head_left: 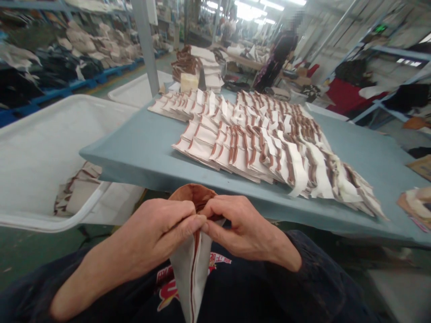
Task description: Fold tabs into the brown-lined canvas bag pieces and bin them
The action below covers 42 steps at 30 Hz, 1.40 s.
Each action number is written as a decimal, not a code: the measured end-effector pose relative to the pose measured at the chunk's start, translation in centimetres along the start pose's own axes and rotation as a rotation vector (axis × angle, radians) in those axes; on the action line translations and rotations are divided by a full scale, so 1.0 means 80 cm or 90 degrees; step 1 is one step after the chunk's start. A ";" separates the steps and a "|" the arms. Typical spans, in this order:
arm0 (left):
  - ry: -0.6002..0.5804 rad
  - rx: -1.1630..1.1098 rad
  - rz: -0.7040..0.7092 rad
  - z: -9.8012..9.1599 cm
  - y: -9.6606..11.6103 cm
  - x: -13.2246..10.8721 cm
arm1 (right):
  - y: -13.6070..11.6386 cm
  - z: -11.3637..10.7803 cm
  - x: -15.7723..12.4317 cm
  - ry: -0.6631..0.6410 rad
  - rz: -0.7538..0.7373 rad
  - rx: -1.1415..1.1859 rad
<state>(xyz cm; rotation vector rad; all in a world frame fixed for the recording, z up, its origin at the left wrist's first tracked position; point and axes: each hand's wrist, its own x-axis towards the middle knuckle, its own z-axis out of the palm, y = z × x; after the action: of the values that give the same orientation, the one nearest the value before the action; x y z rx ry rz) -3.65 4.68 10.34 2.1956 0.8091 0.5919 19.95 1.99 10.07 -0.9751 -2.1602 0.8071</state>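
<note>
Both of my hands pinch one fabric piece [190,269] in front of my chest, below the table's near edge. It is white with a brown seam and a brown folded top. My left hand [158,235] grips its upper left side with fingers closed. My right hand [244,231] holds the upper right side, fingers curled and meeting the left thumb. The piece hangs down over my dark top. Its upper part is hidden behind my fingers.
A grey-blue table [141,152] carries rows of overlapped white-and-brown pieces [256,143] and stacks [198,69] at the far end. A white bin [43,152] with a few pieces stands to the left. A person [279,54] works beyond; shelves hold fabric.
</note>
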 end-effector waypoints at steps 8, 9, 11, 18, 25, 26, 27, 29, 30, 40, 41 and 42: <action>-0.087 -0.342 -0.106 0.015 -0.014 -0.004 | 0.016 0.017 -0.003 -0.083 0.094 0.422; -0.082 -0.379 -0.123 0.017 -0.015 -0.004 | 0.018 0.020 -0.004 -0.087 0.085 0.452; -0.062 -0.434 -0.150 0.023 -0.018 -0.006 | 0.021 0.022 -0.007 -0.083 0.062 0.478; -0.050 -0.479 -0.152 0.035 -0.027 -0.007 | 0.029 0.008 -0.015 -0.115 0.005 0.388; -0.059 -0.296 -0.055 0.020 -0.014 -0.008 | 0.025 -0.007 -0.011 -0.181 0.030 0.274; -0.049 -0.290 -0.051 0.020 -0.015 -0.009 | 0.025 -0.008 -0.009 -0.180 0.026 0.277; -0.037 -0.288 -0.053 0.020 -0.017 -0.010 | 0.027 -0.007 -0.007 -0.177 0.024 0.285; -0.014 -0.286 -0.070 0.021 -0.023 -0.011 | 0.033 -0.006 -0.002 -0.168 0.037 0.306; -0.009 -0.287 -0.082 0.021 -0.026 -0.011 | 0.037 -0.005 0.001 -0.161 0.052 0.318; 0.021 -0.121 0.001 0.006 -0.007 -0.025 | 0.045 -0.005 0.019 0.036 -0.152 0.144; 0.032 -0.096 0.023 0.009 -0.002 -0.030 | 0.041 -0.006 0.016 0.049 -0.185 0.117; 0.049 -0.063 0.042 0.013 0.002 -0.035 | 0.036 -0.007 0.012 0.056 -0.208 0.087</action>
<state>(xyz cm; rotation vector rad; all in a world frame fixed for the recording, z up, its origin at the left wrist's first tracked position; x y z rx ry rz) -4.92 2.14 9.36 2.1266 0.7328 0.7368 21.01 4.47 8.59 -0.5588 -2.0835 0.7269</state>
